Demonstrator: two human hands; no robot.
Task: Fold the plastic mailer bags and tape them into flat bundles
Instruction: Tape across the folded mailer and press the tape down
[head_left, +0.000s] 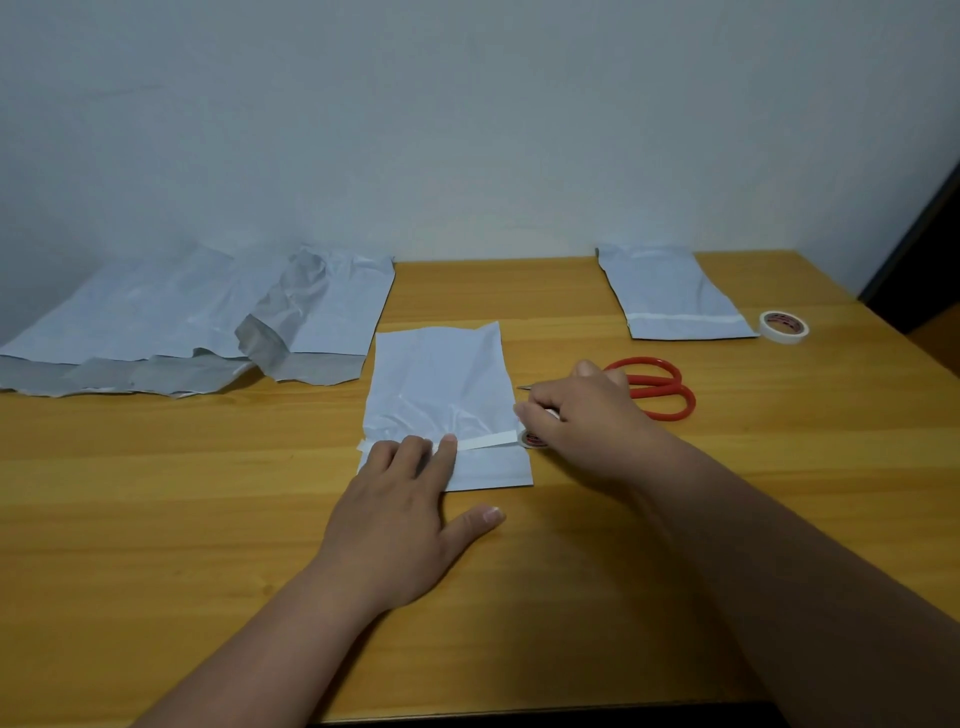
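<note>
A folded white mailer bag (441, 384) lies flat at the middle of the wooden table (208, 509). A strip of white tape (485, 442) runs across its lower part. My left hand (400, 514) presses straight fingers on the left end of the strip and on the bag. At the bag's right edge my right hand (582, 415) grips a small tape roll (532, 439), which is mostly hidden under the fingers; the strip leads from it.
Several unfolded grey-white mailer bags (182, 322) lie spread at the back left. A taped flat bundle (675, 296) sits at the back right, with a second tape roll (783, 326) beside it. Red-handled scissors (660, 387) lie just behind my right hand.
</note>
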